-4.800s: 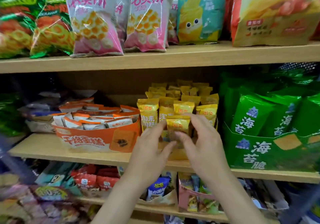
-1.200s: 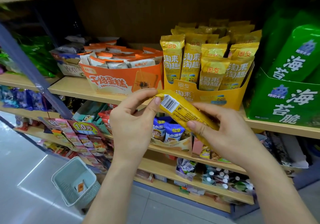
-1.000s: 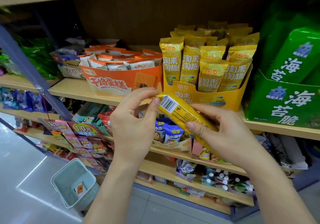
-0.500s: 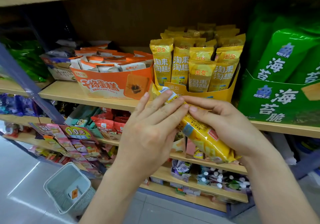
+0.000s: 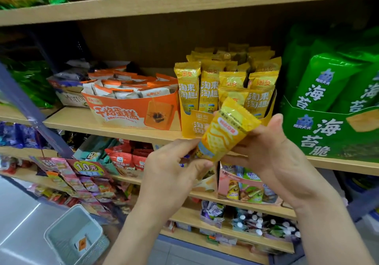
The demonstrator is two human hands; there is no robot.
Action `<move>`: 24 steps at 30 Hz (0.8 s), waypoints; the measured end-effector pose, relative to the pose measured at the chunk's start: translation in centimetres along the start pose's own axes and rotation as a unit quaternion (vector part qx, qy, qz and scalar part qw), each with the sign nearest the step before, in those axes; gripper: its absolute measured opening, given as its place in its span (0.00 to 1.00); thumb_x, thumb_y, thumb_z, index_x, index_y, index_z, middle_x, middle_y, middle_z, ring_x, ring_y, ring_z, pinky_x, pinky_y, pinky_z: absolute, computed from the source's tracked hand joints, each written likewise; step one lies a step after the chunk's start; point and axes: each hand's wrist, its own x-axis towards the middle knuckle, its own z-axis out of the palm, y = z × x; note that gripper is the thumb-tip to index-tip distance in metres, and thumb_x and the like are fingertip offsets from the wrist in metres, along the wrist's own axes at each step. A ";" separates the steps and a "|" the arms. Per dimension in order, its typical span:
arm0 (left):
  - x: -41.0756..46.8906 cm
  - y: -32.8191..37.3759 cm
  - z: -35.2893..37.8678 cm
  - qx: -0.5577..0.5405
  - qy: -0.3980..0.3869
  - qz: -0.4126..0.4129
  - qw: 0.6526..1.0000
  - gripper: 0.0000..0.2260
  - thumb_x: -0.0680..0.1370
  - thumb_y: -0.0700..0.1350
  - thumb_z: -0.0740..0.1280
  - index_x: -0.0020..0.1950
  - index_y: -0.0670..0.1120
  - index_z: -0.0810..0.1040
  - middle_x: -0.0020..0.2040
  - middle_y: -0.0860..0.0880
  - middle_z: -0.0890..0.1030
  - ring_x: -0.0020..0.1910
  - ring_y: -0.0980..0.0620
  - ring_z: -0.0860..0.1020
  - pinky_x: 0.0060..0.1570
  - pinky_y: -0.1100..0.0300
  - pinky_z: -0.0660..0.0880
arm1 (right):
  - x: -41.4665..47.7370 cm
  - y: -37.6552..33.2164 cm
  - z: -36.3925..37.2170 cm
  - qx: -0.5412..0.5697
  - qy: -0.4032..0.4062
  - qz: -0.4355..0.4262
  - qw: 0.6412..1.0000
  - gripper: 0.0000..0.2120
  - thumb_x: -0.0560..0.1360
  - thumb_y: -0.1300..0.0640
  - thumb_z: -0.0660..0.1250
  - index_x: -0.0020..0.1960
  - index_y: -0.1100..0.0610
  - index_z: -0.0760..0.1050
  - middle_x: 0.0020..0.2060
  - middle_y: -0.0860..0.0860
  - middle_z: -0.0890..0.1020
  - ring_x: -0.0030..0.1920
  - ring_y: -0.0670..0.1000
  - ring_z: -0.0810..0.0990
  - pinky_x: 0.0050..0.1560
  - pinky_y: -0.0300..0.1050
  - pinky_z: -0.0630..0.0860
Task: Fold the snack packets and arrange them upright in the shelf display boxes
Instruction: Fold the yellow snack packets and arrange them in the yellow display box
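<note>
Both hands hold one yellow snack packet tilted up to the right, in front of the middle shelf. My left hand pinches its lower end between thumb and fingers. My right hand grips the packet's right side and upper part. Just behind it stands the yellow display box, filled with several upright yellow packets.
An orange display box of white-and-orange packets stands left of the yellow box. A green display box of green bags stands to the right. Lower shelves hold mixed snacks. A pale basket sits on the floor at lower left.
The packet has turned from lying slanted with its barcode side up to pointing up-right with its front showing. My left hand went from lying over it to pinching its lower end.
</note>
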 end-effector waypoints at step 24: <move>0.9 3.8 0.0 -0.257 0.025 -0.058 0.964 0.27 0.73 0.28 0.69 0.65 0.53 0.76 0.57 0.56 0.82 0.58 0.57 0.80 0.51 0.65 0.79 | 0.3 0.1 2.3 -0.136 0.050 -0.125 0.981 0.14 0.72 0.54 0.68 0.57 0.48 0.78 0.51 0.41 0.85 0.54 0.42 0.82 0.52 0.33 0.76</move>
